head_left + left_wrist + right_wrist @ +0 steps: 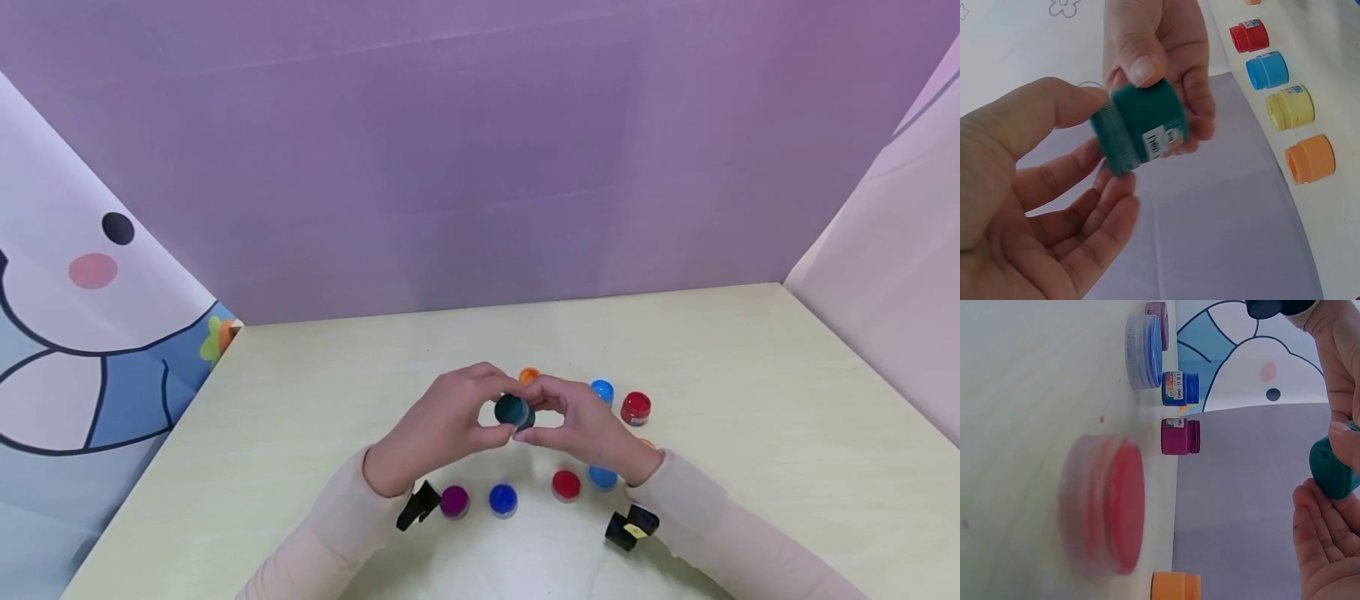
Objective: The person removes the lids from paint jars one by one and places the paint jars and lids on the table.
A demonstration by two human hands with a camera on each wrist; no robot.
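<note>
A dark green paint jar (pixel 514 412) is held off the table between both hands. My left hand (pixel 450 421) pinches its ridged, wider end between thumb and fingers; this left hand (pixel 1035 194) is nearest the camera in the left wrist view. The right hand (pixel 581 421) holds the other end, and its thumb presses the smooth, labelled side of the green jar (pixel 1147 122). In the right wrist view the green jar (pixel 1333 465) shows partly at the edge, above the open-lying fingers of the right hand (pixel 1329 544).
Behind the hands stand an orange jar (pixel 528 377), a light blue jar (pixel 602 392) and a red jar (pixel 637 408). Nearer lie round purple (pixel 454 502), blue (pixel 503 500) and red (pixel 566 485) pieces. A purple backdrop (pixel 510 167) rises at the table's far edge.
</note>
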